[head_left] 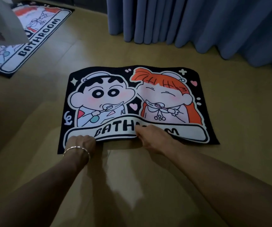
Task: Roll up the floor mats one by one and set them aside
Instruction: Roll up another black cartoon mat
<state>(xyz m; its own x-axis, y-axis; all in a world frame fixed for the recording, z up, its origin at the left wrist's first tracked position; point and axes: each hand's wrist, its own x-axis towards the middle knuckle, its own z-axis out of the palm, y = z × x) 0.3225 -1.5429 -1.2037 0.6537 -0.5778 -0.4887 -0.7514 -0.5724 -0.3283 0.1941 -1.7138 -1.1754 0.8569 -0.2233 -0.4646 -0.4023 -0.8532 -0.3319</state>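
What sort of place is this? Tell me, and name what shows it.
Probably a room in a home: long blue pleated curtains, a tan wood-plank floor, and a black cartoon-printed BATHROOM floor mat, with a matching second mat further left.

Blue pleated curtains (197, 22) hang down to the tan wooden floor (91, 46), and far left of the curtains a pale grey-white object (4, 22), too blurred to identify, fills the corner.

1 wide-angle view from the head — forward and down, close above the near mat (148, 95) on the floor (132, 185).
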